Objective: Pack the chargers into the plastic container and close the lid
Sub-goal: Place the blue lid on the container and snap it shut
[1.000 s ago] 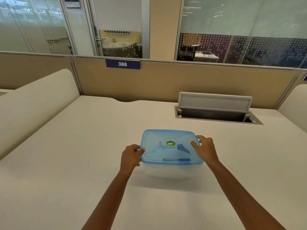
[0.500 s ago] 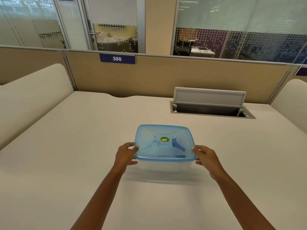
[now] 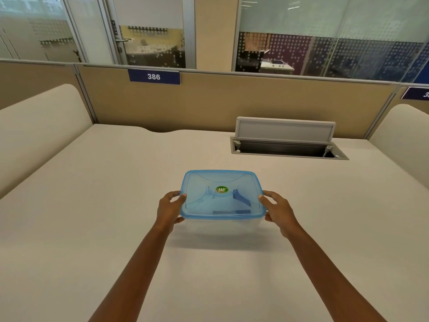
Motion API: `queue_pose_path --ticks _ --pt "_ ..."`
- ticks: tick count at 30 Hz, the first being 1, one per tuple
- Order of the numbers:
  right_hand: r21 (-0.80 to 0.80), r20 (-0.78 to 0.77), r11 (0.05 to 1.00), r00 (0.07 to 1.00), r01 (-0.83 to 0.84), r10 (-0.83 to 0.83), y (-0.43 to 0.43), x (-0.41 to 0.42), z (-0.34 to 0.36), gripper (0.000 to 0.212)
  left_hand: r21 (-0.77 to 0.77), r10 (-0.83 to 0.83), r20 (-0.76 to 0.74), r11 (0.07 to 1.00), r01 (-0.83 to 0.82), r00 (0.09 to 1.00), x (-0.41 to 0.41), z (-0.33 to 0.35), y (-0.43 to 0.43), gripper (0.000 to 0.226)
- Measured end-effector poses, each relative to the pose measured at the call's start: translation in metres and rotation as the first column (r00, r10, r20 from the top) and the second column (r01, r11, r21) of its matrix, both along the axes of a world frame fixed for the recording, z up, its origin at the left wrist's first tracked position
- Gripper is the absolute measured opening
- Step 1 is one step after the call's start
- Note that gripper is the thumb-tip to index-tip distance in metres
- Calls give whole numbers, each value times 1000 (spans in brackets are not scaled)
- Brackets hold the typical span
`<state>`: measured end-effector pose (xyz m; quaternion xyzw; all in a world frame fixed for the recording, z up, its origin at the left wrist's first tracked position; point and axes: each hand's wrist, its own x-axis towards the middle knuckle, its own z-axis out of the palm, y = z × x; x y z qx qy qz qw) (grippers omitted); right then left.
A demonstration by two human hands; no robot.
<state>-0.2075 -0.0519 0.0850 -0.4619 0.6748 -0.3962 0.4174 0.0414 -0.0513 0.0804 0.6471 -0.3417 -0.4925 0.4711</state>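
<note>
Desk [image 3: 92,228]: bare but for the plastic container [image 3: 222,226], near centre. Blue lid [image 3: 220,196] seated; contents indistinct. Right hand [image 3: 279,211] has shifted off the lid top; left hand [image 3: 169,209] and right now clamp opposite sides. Closing appears finished.

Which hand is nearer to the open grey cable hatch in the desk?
Right. The right hand grips the blue lid's right edge, below the open grey cable hatch; the left hand grips the opposite edge, farther away.
</note>
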Motion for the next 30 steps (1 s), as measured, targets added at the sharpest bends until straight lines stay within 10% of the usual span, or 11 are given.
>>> queue_pose_path --ticks 19,30 --pt "40 21 999 1000 -22 21 -4 -5 -5 32 121 -42 -8 992 43 999 -1 20 -38 8" --pt "59 30 998 999 -26 25 -5 -6 -2 28 135 50 -154 990 -30 987 -3 19 -73 32"
